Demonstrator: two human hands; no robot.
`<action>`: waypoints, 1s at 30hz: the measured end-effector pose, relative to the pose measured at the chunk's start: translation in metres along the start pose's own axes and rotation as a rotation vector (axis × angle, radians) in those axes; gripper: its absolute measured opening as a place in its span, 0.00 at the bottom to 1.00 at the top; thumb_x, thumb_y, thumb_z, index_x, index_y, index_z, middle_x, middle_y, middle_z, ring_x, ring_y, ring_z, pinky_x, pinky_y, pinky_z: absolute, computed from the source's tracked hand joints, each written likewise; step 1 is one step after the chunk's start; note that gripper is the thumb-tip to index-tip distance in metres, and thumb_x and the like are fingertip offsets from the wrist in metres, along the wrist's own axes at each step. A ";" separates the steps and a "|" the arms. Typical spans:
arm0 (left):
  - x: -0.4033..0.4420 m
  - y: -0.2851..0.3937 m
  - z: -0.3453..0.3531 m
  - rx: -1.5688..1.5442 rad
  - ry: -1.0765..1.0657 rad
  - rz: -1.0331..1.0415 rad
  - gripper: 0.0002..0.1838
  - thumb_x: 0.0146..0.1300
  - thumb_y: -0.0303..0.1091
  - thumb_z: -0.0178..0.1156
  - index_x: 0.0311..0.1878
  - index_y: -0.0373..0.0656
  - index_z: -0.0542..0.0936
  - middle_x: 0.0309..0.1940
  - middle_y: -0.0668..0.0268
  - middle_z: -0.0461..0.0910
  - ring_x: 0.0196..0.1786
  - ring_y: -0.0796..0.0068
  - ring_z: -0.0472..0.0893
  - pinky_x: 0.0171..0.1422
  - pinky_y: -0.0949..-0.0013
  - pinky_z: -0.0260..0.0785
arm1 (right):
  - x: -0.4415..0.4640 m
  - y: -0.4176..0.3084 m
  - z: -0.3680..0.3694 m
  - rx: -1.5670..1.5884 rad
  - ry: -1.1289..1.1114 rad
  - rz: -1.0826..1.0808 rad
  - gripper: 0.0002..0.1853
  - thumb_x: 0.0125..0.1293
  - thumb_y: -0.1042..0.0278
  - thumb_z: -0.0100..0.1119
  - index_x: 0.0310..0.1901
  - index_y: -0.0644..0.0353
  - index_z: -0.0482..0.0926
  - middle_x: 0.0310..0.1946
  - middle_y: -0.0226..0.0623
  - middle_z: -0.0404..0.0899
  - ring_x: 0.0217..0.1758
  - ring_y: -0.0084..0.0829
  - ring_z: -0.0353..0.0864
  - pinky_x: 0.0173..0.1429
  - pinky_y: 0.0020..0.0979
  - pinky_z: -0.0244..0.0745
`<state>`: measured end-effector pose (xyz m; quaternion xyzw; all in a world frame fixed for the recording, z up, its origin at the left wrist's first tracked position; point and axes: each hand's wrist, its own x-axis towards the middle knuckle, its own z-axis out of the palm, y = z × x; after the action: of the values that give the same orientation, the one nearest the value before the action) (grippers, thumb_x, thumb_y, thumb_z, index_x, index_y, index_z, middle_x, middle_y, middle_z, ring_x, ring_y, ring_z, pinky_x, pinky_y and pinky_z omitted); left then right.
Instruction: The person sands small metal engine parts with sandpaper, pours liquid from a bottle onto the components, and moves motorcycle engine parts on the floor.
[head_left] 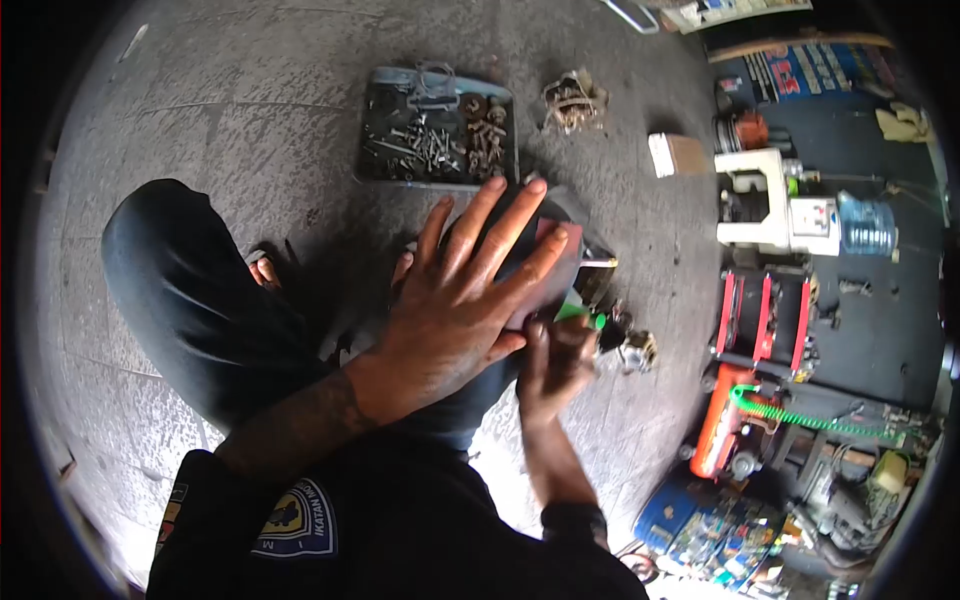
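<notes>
My left hand (455, 285) lies palm down with its fingers spread, over a flat reddish-brown sheet (566, 240) with something dark beneath it. Most of the sheet is hidden under the palm and fingers. Just to the right, my right hand (560, 365) is closed, with the fingers curled and a little blurred. A green object (572, 311) shows at its fingers, its kind unclear and the rest covered by the hand. Beyond the fingertips sits a tray (363, 160) filled with bolts (425, 145) and rusty hardware.
A bundle of tangled parts (574, 100) lies on the floor right of the tray. Greasy metal parts (637, 350) are beside my right hand. Along the right stand a small box (677, 155), a red-framed rack (765, 318), an orange tank (722, 425) and a blue drum (660, 515).
</notes>
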<state>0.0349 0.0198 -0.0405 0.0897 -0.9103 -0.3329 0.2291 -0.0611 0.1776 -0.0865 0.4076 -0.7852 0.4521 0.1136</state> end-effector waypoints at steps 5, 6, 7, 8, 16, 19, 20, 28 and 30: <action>0.000 0.007 0.003 0.029 -0.025 0.016 0.59 0.34 0.46 0.80 0.75 0.53 0.63 0.79 0.53 0.49 0.79 0.47 0.51 0.77 0.40 0.49 | 0.037 -0.002 0.007 0.021 0.111 0.107 0.08 0.66 0.78 0.65 0.37 0.63 0.72 0.26 0.25 0.75 0.28 0.14 0.65 0.31 0.20 0.62; 0.002 0.007 0.000 0.038 -0.026 0.000 0.59 0.34 0.46 0.80 0.75 0.53 0.63 0.79 0.53 0.48 0.79 0.47 0.51 0.78 0.41 0.49 | 0.016 -0.007 0.001 0.047 0.071 0.173 0.08 0.66 0.79 0.64 0.36 0.63 0.72 0.31 0.30 0.78 0.34 0.19 0.71 0.40 0.23 0.69; 0.003 0.003 0.002 0.053 -0.013 -0.004 0.59 0.35 0.47 0.80 0.75 0.53 0.62 0.79 0.52 0.47 0.79 0.47 0.50 0.78 0.40 0.48 | -0.003 -0.005 -0.001 0.081 0.031 0.097 0.07 0.66 0.80 0.63 0.37 0.63 0.72 0.34 0.34 0.78 0.39 0.23 0.73 0.47 0.27 0.70; 0.002 0.001 -0.002 0.039 -0.030 -0.010 0.59 0.34 0.47 0.80 0.75 0.53 0.62 0.79 0.52 0.47 0.79 0.47 0.49 0.78 0.40 0.49 | -0.020 -0.002 -0.004 0.108 -0.011 0.036 0.07 0.66 0.81 0.62 0.37 0.64 0.72 0.37 0.38 0.79 0.43 0.26 0.75 0.54 0.32 0.72; 0.002 0.004 -0.001 0.013 -0.022 -0.012 0.60 0.33 0.45 0.81 0.75 0.53 0.63 0.79 0.53 0.48 0.79 0.46 0.51 0.77 0.39 0.50 | 0.008 -0.006 0.004 0.124 0.067 0.156 0.09 0.65 0.80 0.64 0.44 0.67 0.74 0.33 0.31 0.79 0.36 0.20 0.74 0.46 0.24 0.71; 0.002 -0.004 0.001 -0.007 0.009 -0.009 0.61 0.32 0.45 0.81 0.76 0.53 0.62 0.79 0.54 0.47 0.79 0.46 0.50 0.77 0.38 0.49 | -0.011 -0.006 0.004 0.216 0.012 0.111 0.09 0.66 0.82 0.62 0.45 0.69 0.74 0.35 0.37 0.80 0.45 0.26 0.77 0.61 0.32 0.69; -0.001 -0.002 0.003 -0.038 -0.002 0.002 0.60 0.33 0.45 0.81 0.76 0.53 0.62 0.79 0.54 0.47 0.79 0.46 0.50 0.77 0.38 0.49 | -0.011 -0.005 0.000 0.183 0.038 0.154 0.08 0.66 0.82 0.62 0.44 0.68 0.74 0.36 0.37 0.80 0.44 0.26 0.76 0.59 0.32 0.70; 0.003 -0.004 0.001 0.021 0.004 -0.004 0.62 0.32 0.46 0.81 0.76 0.53 0.61 0.79 0.53 0.48 0.79 0.46 0.51 0.77 0.39 0.49 | -0.018 0.000 0.003 0.189 0.036 0.069 0.07 0.67 0.79 0.62 0.42 0.67 0.73 0.36 0.35 0.80 0.40 0.24 0.76 0.52 0.29 0.72; 0.002 -0.001 -0.001 -0.013 -0.018 -0.015 0.62 0.32 0.45 0.81 0.76 0.53 0.61 0.79 0.53 0.48 0.79 0.46 0.51 0.77 0.39 0.49 | -0.006 -0.009 0.001 0.070 0.029 0.113 0.06 0.67 0.79 0.62 0.41 0.66 0.74 0.35 0.35 0.80 0.40 0.25 0.76 0.53 0.30 0.72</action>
<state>0.0337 0.0181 -0.0396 0.0918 -0.9096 -0.3411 0.2189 -0.0499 0.1775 -0.0847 0.3598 -0.7891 0.4907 0.0849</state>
